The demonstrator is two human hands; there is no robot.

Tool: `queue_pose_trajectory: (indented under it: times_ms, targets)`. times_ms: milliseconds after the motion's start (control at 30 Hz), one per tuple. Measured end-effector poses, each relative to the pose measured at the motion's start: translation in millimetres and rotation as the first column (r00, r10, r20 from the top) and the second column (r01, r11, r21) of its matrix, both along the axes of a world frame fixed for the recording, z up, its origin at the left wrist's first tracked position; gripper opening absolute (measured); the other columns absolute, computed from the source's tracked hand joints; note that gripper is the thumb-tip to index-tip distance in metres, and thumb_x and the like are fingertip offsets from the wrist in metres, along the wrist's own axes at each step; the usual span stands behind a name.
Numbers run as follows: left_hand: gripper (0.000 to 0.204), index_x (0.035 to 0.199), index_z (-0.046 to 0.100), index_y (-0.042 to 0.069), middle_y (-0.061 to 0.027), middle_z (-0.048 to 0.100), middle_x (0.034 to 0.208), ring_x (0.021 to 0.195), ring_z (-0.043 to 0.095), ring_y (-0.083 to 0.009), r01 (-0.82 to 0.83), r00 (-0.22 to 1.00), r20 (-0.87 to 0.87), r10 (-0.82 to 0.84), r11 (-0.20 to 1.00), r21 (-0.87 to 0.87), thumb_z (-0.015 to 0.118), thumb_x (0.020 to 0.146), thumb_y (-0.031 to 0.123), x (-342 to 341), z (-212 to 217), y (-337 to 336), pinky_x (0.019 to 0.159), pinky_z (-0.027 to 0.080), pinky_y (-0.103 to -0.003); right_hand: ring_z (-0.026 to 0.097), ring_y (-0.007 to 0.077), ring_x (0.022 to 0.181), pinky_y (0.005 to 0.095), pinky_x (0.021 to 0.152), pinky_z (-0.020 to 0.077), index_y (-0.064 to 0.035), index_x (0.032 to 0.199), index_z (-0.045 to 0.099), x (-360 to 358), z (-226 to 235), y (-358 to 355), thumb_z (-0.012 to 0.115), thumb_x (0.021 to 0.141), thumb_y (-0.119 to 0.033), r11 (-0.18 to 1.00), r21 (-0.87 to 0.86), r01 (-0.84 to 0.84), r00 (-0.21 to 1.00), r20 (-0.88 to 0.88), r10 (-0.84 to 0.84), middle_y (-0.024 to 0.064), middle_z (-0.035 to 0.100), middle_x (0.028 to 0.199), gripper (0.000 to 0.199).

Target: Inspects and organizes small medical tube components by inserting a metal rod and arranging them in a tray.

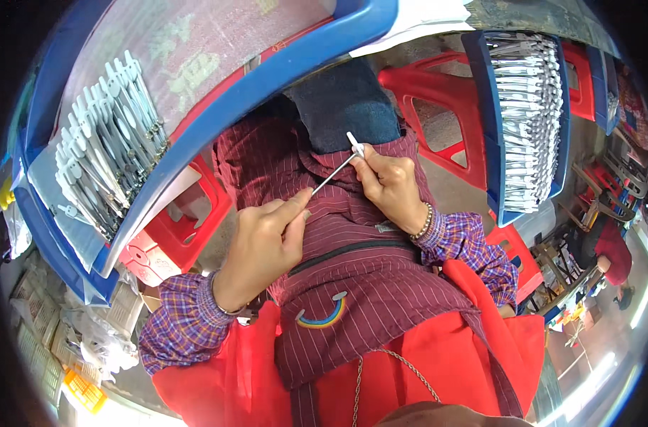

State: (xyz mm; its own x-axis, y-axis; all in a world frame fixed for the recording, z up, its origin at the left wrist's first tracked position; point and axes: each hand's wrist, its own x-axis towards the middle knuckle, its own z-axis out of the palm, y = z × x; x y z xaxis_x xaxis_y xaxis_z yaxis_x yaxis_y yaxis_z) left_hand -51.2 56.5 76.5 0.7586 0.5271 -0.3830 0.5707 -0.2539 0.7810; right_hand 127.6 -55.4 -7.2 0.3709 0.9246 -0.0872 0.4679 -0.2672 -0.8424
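While the left hand [265, 231] pinched one end of a slim metal rod [334, 174] in its grip, the right hand [390, 183] pinched a small white piece [352, 140] at the other end, above a striped apron [388, 281].

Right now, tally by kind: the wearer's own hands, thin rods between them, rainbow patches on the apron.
Hands (left hand, right hand): 2
Thin rod: 1
Rainbow patch: 1
Total: 4

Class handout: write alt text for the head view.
The left hand and right hand hold a thin metal rod, white at one end, above a striped maroon apron. Blue trays of pale pieces lie to both sides.
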Motion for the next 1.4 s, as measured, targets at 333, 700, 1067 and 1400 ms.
queue_pose_trajectory:
  times_ms: [333, 700, 1067, 1400]
  targets:
    - [0.027, 0.108, 0.062, -0.003, -0.017, 0.066, 0.075, 0.063, 0.066, -0.0207, 0.019, 0.999, -0.033, -0.023, 0.994, -0.105, 0.052, 0.084, 0.002, 7, 5, 7, 0.058, 0.049, -0.03, 0.06, 0.0335, 0.053, 0.0416, 0.046, 0.0439, 0.0018, 0.081, 0.062, 13, -6, -6, 0.058, 0.084, -0.015, 0.998, 0.059, 0.007, 0.992, -0.13, 0.0, 0.0209, 0.057, 0.058, 0.017]
    - [0.032, 0.12, 0.056, 0.0, -0.0008, 0.064, 0.082, 0.057, 0.048, -0.001, -0.172, 0.984, -0.065, 0.168, 0.766, -0.619, 0.056, 0.09, 0.01, -7, -22, -10, 0.048, 0.036, -0.016, 0.061, 0.0111, 0.07, 0.0239, 0.062, 0.0534, 0.0011, 0.11, 0.058, 120, 27, -36, 0.055, 0.088, -0.011, 0.903, -0.106, 0.417, 0.666, -0.641, -0.383, 0.0058, 0.06, 0.084, 0.025]
    - [0.032, 0.12, 0.056, 0.001, -0.0026, 0.065, 0.081, 0.049, 0.044, -0.0006, -0.139, 0.989, -0.058, 0.138, 0.696, -0.705, 0.056, 0.091, 0.013, -8, -38, -21, 0.042, 0.031, -0.016, 0.057, 0.0073, 0.072, 0.0235, 0.066, 0.0489, -0.0029, 0.104, 0.065, 228, 21, -102, 0.06, 0.087, -0.023, 0.606, -0.263, 0.75, 0.487, -0.401, -0.776, -0.0021, 0.062, 0.086, 0.027]
    - [0.031, 0.121, 0.056, 0.003, -0.0015, 0.064, 0.08, 0.047, 0.041, 0.0, -0.195, 0.98, -0.116, 0.162, 0.646, -0.738, 0.055, 0.091, 0.01, -4, -37, -31, 0.04, 0.027, -0.015, 0.059, 0.0123, 0.068, 0.0225, 0.063, 0.053, 0.0032, 0.089, 0.063, 260, -16, -84, 0.068, 0.08, -0.013, 0.509, -0.116, 0.853, 0.369, -0.557, -0.744, 0.0035, 0.06, 0.081, 0.019]
